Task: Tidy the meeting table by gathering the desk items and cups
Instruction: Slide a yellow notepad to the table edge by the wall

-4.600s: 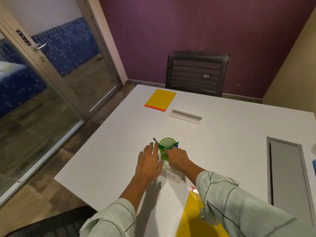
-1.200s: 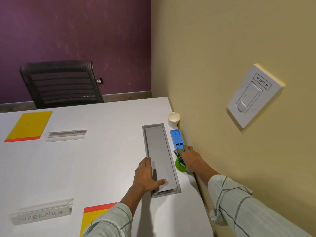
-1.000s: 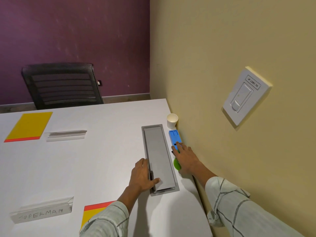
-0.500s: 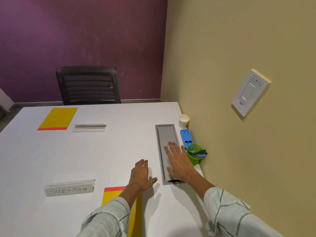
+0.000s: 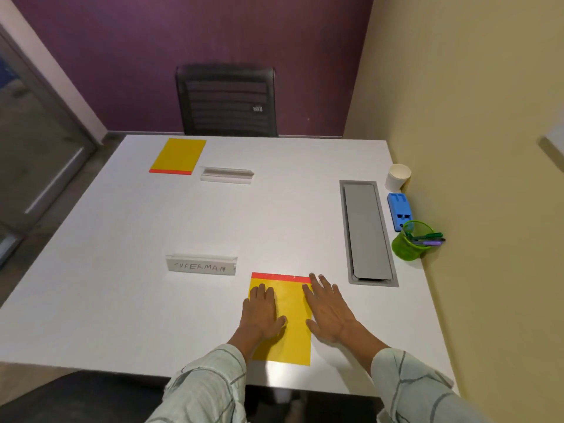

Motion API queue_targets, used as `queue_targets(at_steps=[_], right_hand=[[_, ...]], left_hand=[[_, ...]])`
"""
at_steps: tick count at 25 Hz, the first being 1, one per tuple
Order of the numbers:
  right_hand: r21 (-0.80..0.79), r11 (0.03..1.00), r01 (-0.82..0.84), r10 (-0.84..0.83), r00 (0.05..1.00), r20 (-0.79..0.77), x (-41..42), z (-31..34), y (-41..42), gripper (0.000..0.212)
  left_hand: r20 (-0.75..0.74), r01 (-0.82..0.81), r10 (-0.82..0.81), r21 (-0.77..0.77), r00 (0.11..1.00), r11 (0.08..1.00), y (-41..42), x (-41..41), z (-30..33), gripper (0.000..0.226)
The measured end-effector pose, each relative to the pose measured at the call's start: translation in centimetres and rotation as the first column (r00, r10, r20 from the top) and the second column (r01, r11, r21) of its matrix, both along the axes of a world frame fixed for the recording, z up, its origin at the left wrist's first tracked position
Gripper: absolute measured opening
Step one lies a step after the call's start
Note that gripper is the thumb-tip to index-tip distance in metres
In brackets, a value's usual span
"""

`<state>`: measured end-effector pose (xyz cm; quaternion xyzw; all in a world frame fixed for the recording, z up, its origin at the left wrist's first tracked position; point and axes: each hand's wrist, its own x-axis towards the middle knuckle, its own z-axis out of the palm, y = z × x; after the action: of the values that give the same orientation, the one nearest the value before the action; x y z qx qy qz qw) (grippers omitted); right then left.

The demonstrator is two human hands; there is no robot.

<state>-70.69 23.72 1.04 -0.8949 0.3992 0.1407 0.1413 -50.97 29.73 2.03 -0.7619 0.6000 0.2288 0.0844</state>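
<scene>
Left hand (image 5: 264,312): flat, fingers straight, resting on near yellow notepad (image 5: 287,328) at the table's (image 5: 122,270) near edge. Right hand (image 5: 328,309): flat, fingers spread, on the pad's right edge. Green pen cup (image 5: 410,244), blue holder (image 5: 399,210), paper cup (image 5: 397,177): right edge, by wall. Pen details unclear.

White table (image 5: 128,300): near yellow pad (image 5: 291,319) under both flat hands, "SUPERMAN" nameplate (image 5: 201,267) just left of them. Farther off: second yellow pad (image 5: 178,156), blank nameplate (image 5: 226,175). Right of the hands, along the wall: grey cable hatch (image 5: 366,233), paper cup (image 5: 397,177), blue holder (image 5: 399,209), green pen cup (image 5: 410,245).
</scene>
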Motion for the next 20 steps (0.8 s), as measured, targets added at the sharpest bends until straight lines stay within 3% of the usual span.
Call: queue_targets(at_steps=[4, 6, 8, 11, 13, 15, 17, 20], right_hand=[[0.07, 0.991, 0.117, -0.116, 0.993, -0.018, 2.0, -0.8, 2.8, 0.081], [0.108, 0.952, 0.286, -0.284, 0.958, -0.038, 2.9, -0.5, 3.8, 0.074], [0.214, 0.853, 0.477, -0.49, 0.872, 0.008, 3.7, -0.4, 4.1, 0.066], [0.41, 0.648, 0.642, -0.735, 0.667, 0.119, 4.3, -0.6, 4.2, 0.069], [0.529, 0.482, 0.699, -0.861, 0.488, 0.14, 4.4, -0.6, 3.8, 0.072], [0.667, 0.249, 0.702, -0.959, 0.273, 0.07, 3.9, -0.9, 3.5, 0.074], [0.778, 0.054, 0.626, -0.994, 0.108, -0.018, 3.0, -1.3, 3.3, 0.067], [0.848, 0.019, 0.53, -0.998, 0.062, -0.017, 1.5, -4.1, 3.5, 0.055]], left_hand=[[-0.019, -0.062, 0.064, 0.09, 0.998, 0.994, 3.5, 1.7, -1.9, 0.087], [-0.084, -0.133, 0.145, 0.132, 0.986, 0.982, 4.5, 2.1, -2.1, 0.091], [-0.212, -0.225, 0.245, 0.113, 0.946, 0.968, 4.7, 2.3, -2.1, 0.093], [-0.471, -0.504, 0.479, 0.08, 0.741, 0.86, 4.0, 2.7, -1.4, 0.093], [-0.591, -0.659, 0.613, 0.174, 0.524, 0.732, 3.1, 3.6, -1.0, 0.089], [-0.635, -0.72, 0.696, 0.303, 0.336, 0.624, 2.6, 5.0, -0.9, 0.085], [-0.63, -0.726, 0.734, 0.377, 0.254, 0.575, 2.8, 6.2, -1.6, 0.071], [-0.661, -0.758, 0.727, 0.374, 0.185, 0.534, 3.9, 6.1, -2.9, 0.042]])
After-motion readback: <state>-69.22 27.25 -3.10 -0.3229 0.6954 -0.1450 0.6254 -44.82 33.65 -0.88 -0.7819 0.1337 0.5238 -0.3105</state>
